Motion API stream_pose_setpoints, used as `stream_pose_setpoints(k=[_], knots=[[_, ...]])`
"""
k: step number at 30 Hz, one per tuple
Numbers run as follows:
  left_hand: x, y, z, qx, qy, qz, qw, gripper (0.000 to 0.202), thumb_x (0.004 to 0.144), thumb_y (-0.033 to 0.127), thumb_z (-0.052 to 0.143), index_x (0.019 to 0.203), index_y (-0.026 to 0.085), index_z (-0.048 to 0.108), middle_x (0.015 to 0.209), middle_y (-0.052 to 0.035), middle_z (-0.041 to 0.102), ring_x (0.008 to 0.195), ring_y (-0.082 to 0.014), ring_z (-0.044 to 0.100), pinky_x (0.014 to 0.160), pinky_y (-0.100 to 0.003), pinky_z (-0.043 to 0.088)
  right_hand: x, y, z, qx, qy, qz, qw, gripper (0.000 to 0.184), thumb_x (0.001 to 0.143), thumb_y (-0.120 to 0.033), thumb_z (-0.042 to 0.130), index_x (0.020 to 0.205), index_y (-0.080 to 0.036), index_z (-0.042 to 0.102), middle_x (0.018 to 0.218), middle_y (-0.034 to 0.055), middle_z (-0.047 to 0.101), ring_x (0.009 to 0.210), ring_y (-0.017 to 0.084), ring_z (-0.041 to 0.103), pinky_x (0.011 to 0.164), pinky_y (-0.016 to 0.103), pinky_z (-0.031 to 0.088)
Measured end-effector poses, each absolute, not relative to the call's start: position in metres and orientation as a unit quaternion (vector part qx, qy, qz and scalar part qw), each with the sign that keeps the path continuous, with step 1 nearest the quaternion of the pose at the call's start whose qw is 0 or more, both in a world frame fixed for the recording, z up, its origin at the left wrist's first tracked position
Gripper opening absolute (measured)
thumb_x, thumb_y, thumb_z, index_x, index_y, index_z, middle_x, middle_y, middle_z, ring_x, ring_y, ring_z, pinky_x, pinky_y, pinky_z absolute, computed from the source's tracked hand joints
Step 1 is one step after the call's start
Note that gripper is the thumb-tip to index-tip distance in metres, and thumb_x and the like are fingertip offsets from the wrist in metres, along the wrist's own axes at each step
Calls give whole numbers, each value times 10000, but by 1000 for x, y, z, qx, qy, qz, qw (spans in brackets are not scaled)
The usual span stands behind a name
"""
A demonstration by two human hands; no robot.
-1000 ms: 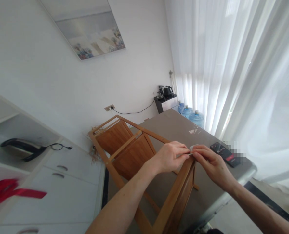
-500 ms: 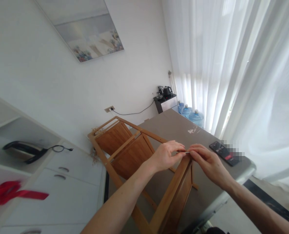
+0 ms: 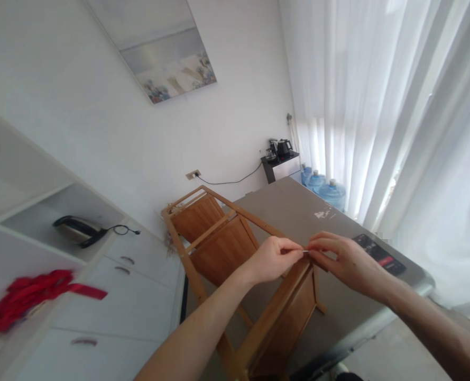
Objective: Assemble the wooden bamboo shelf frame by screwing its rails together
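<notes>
The left hand point(image 3: 276, 259) and right hand point(image 3: 343, 259) are meeting fingertip to fingertip, both pinching a small thin pale piece point(image 3: 306, 251); what it is cannot be told. It is hovering just above the near upper corner of a brown slatted wooden rack point(image 3: 219, 243) lying on the grey worktop point(image 3: 298, 211). A flat black phone point(image 3: 379, 255) is lying near the right hand.

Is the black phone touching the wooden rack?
Apart. The head view shows the phone lying on the grey table, with the right hand between it and the wooden rack.
</notes>
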State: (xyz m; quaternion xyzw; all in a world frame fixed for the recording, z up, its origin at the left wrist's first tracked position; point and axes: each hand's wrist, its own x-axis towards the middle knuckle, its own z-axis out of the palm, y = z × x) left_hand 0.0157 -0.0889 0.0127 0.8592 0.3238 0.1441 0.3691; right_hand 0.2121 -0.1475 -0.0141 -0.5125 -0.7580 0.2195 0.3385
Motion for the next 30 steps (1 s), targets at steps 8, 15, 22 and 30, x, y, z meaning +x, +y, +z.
stream_pose_setpoints(k=[8,15,22,30], knots=[[-99,-25,24,782,616,90,26,382,881,350,476,1172,149,619,1224,-119,618,1170,-247,541,1011,-341,389,189,-158,-42,-608,-730,97,296,238,950,-368,342,902,-228,528,729,17,657,621,198,622,549,293,398],[-182,-32,1,680,732,33,-14,303,857,388,479,1026,205,651,1039,-97,697,969,-250,646,817,-323,475,211,-121,-41,-545,-756,170,321,260,894,-462,437,872,-247,582,706,-9,666,624,168,616,564,265,428],[-211,-86,-4,624,779,44,-34,348,887,452,404,864,219,663,919,-93,712,900,-254,657,706,-296,462,202,-19,-19,-478,-820,123,290,233,801,-413,551,817,-224,685,878,28,701,708,166,623,667,286,455],[-224,-104,-11,586,806,73,-39,372,902,449,372,848,219,659,897,-102,709,867,-257,662,666,-302,463,179,31,-3,-431,-863,135,227,263,792,-416,542,756,-207,698,780,34,686,695,171,613,649,287,443]])
